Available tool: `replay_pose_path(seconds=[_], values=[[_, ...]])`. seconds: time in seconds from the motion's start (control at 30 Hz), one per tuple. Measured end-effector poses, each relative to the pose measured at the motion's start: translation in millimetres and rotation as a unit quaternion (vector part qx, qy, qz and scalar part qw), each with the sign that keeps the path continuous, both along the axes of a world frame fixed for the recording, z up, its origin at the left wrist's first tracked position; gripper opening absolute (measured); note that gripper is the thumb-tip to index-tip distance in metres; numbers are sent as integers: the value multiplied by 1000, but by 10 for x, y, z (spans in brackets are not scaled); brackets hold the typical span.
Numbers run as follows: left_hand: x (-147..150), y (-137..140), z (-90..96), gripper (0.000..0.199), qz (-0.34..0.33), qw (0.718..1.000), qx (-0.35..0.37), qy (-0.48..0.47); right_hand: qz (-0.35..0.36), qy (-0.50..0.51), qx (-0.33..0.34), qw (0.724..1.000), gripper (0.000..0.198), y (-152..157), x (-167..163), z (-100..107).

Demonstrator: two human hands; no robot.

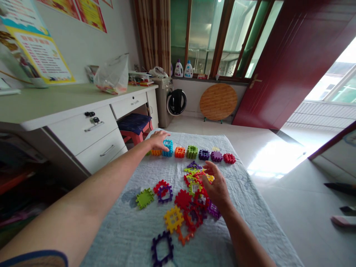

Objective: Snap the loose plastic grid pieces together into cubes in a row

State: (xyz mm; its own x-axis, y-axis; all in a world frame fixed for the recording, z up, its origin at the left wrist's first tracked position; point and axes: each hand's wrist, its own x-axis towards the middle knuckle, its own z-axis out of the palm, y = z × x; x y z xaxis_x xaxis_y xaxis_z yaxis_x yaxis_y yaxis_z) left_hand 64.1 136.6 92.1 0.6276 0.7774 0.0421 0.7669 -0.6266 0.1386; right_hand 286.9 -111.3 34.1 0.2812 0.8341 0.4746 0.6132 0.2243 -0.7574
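Note:
My left hand (pixel 159 141) reaches to the far side of the cloth-covered table. Its thumb lies against the front of a blue toy cube (pixel 168 151) and its fingers are behind the cube's top. My right hand (pixel 217 184) hovers at the right edge of a pile of flat interlocking pieces, fingers apart and holding nothing. Near it lie a lime green grid piece (pixel 195 188), a red piece (pixel 183 199) and a purple piece (pixel 213 210). Closer to me are a yellow piece (pixel 174 219) and a dark purple frame (pixel 162 249).
Along the far edge, the row includes an orange cube (pixel 180 152), a green cube (pixel 192 151), purple blocks (pixel 216 156) and a red block (pixel 229 158). A green piece (pixel 145 198) lies at left. Beyond are a stool (pixel 135 124), a desk (pixel 55 100) and a washing machine (pixel 164 100).

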Motion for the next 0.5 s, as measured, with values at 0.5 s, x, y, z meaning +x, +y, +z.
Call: replay_pose_path(seconds=[0.5], values=[[-295, -1739, -131, 38, 5, 966, 44, -256, -30, -155, -142, 977, 29, 53, 249, -52]])
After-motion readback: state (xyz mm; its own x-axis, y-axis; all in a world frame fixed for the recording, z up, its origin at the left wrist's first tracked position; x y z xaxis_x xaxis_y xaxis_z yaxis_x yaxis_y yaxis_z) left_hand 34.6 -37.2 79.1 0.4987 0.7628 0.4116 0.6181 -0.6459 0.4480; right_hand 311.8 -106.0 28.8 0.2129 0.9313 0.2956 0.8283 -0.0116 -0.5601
